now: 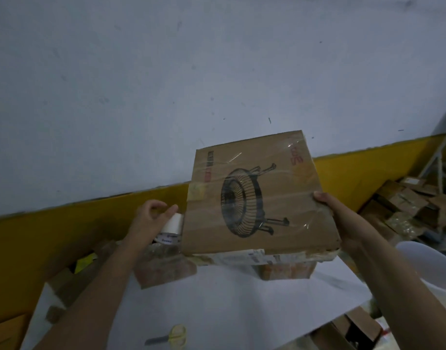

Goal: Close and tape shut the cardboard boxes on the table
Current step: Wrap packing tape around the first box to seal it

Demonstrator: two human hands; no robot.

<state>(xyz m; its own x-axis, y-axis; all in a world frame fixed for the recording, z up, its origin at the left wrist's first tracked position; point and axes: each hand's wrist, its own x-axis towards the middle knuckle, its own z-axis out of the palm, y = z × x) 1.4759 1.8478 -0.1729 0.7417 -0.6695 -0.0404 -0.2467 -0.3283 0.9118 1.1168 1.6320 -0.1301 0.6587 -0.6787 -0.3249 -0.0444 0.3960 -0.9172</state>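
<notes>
The right hand holds the cardboard box at its near right corner. The thumb lies flat on the top face, and the other fingers go under the box edge, where they are hidden, so the hand grips the box between thumb and fingers. The box stretches away from this thumb to the left and up, tilted, raised above the table. Its top face carries a black drawing of a fan, and shiny clear tape crosses it in several places (the flaps look closed).

The left hand is just beside the left edge of the same box. Its fingers are curled, and the thumb presses on the outer side of a white tape roll, so this hand has the roll in its grip. The roll sits between the left thumb and the box edge; whether roll and box touch, I cannot tell.

Below the fingers of both hands, more boxes rest on the table: a brown box under the left wrist, and a labelled box directly under the held one. Nearer than the left forearm, close to the table's near edge, lie scissors with pale yellow handles. Far to the right of the right hand, lower than the table, there is a pile of cartons.
</notes>
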